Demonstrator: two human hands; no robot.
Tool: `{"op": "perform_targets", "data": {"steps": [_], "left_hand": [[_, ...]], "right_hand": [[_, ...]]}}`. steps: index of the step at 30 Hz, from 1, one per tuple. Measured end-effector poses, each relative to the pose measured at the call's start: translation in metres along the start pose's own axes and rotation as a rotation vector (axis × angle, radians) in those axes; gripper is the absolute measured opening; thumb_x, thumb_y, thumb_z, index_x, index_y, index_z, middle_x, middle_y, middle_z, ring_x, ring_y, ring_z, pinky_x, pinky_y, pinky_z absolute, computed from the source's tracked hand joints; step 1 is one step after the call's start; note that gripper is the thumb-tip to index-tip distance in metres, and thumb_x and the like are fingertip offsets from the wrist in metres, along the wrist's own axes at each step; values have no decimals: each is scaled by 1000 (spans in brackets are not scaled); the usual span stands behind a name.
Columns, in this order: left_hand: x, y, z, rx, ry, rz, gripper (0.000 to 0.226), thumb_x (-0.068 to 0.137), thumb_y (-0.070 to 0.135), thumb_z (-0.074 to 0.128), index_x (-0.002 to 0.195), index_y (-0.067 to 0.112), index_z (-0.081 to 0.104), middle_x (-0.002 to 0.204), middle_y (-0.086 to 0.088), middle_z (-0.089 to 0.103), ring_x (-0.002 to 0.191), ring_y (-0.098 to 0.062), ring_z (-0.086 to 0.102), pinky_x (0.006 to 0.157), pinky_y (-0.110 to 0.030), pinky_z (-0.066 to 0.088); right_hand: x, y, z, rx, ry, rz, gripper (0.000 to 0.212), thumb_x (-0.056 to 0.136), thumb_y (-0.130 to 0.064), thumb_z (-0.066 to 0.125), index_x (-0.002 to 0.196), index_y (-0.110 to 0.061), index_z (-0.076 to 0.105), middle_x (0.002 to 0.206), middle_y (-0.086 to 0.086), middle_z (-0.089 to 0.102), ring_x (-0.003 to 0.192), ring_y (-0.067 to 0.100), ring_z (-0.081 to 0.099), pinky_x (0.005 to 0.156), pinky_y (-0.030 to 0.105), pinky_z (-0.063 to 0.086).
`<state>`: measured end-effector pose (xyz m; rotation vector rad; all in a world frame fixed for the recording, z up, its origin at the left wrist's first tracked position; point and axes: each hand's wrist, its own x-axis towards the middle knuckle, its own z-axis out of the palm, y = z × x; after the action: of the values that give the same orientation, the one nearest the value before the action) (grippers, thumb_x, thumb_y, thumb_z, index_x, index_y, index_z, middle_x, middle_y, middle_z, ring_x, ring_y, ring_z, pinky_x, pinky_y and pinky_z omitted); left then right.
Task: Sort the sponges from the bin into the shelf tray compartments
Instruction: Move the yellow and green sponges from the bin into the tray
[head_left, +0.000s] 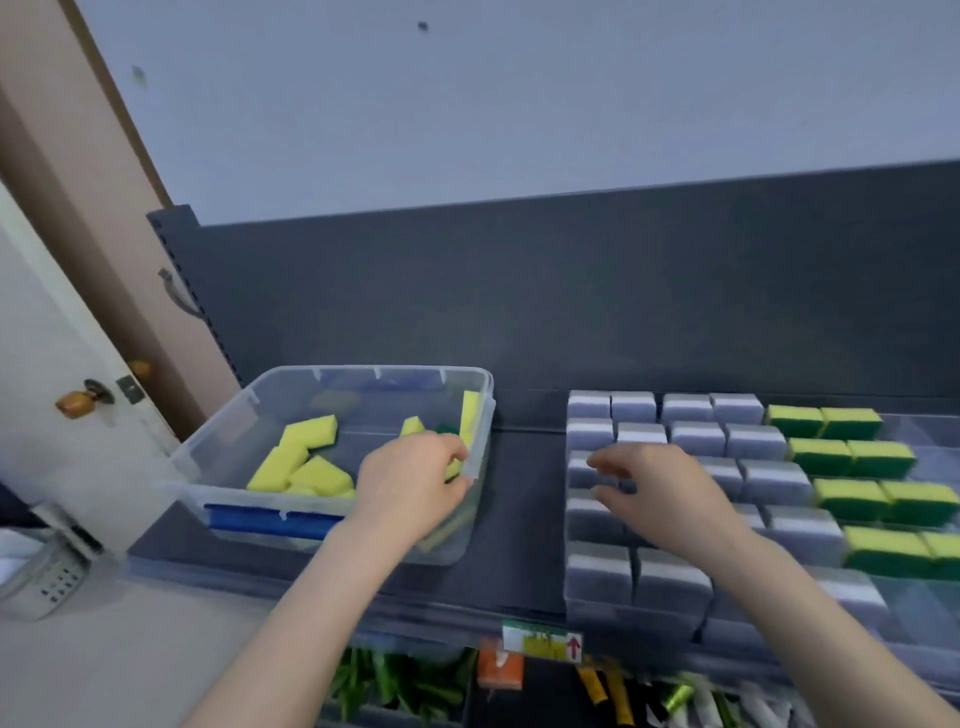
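Note:
A clear plastic bin stands on the dark shelf at the left, holding several yellow sponges and one with a green side. My left hand reaches into the bin's right end, fingers closed around a yellow and green sponge by the bin wall. My right hand hovers with fingers spread over rows of grey sponges in the shelf tray. Yellow and green sponges fill the tray rows further right.
A dark back panel rises behind the shelf. A door with a brass knob is at the far left. A lower shelf holds green and other packaged items. A price label sits on the shelf edge.

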<state>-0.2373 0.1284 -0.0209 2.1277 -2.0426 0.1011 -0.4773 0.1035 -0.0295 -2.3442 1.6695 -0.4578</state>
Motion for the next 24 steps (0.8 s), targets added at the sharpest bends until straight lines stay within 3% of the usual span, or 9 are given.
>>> {"op": "perform_targets", "data": {"steps": [11, 17, 21, 24], "left_hand": [[24, -100, -5, -34, -33, 60, 29, 88, 42, 58, 116, 35, 62, 112, 13, 65, 104, -13, 59, 74, -28, 48], [49, -134, 6, -62, -76, 53, 28, 88, 41, 59, 115, 33, 63, 112, 12, 66, 102, -14, 60, 79, -31, 52], [66, -154, 17, -40, -83, 50, 29, 88, 42, 58, 116, 33, 62, 114, 12, 66, 104, -14, 59, 78, -29, 51], [86, -162, 19, -2, -97, 75, 31, 88, 41, 57, 118, 34, 61, 116, 11, 65, 107, -16, 59, 79, -29, 49]], "right_hand": [[40, -92, 32, -43, -24, -34, 35, 88, -30, 58, 123, -28, 59, 117, -9, 66, 107, 13, 60, 87, 29, 50], [78, -111, 41, -15, -7, -58, 30, 86, -26, 58, 115, -28, 64, 110, -9, 68, 102, 15, 62, 83, 33, 51], [112, -117, 50, -22, 15, -91, 31, 87, -29, 59, 117, -28, 63, 111, -11, 66, 98, 13, 60, 76, 25, 44], [137, -124, 56, -12, 3, -102, 31, 87, -29, 58, 118, -28, 62, 113, -12, 65, 103, 13, 59, 82, 28, 46]]}}
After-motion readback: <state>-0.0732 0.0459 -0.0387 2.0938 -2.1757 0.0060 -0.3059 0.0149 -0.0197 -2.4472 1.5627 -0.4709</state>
